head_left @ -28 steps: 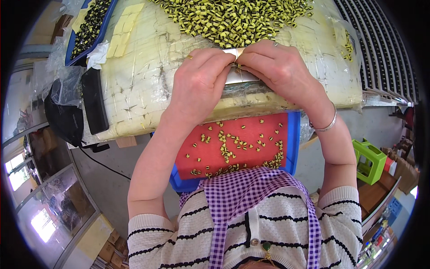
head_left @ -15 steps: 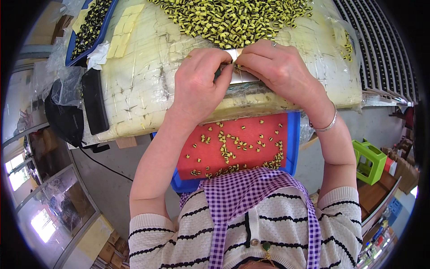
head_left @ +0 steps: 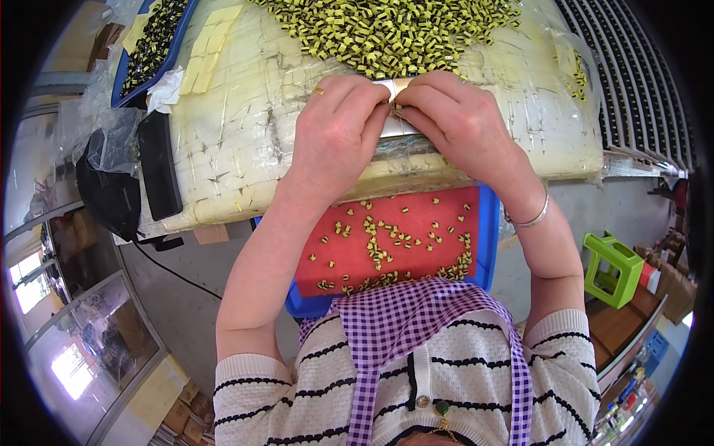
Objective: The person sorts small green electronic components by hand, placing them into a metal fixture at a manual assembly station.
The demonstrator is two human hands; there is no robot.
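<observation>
1. I am reading both hands as working together at the near edge of the bench (head_left: 245, 171), just below the pile (head_left: 387, 33) of small yellow-and-black parts.
2. The left hand (head_left: 338, 130) is curling its fingers down and pinching the left end of a pale metal strip (head_left: 394, 111); a ring is showing on one finger.
3. The right hand (head_left: 457, 123) is closing on the right end of the same strip, fingertips meeting the left hand's over its middle. A bracelet (head_left: 529, 219) is sitting on that wrist.
4. The strip is lying along the bench's near edge, mostly covered by the two hands; only a short bright stretch between and under the fingers is showing. I cannot tell whether a part is pinched against it.
5. I am judging the step in hand to be fitting or pressing a small part onto the strip, with both thumbs doing the work.
6. I am judging that the next move calls for a steady two-handed pinch with the strip kept level, since parts are lying loose right behind the fingers.
7. Below the bench edge, a blue tray (head_left: 487, 238) with a red liner (head_left: 416, 223) is sitting over the lap, holding scattered parts, thickest along its near side.
8. A black pouch (head_left: 160, 163) is resting at the bench's left edge.
</observation>
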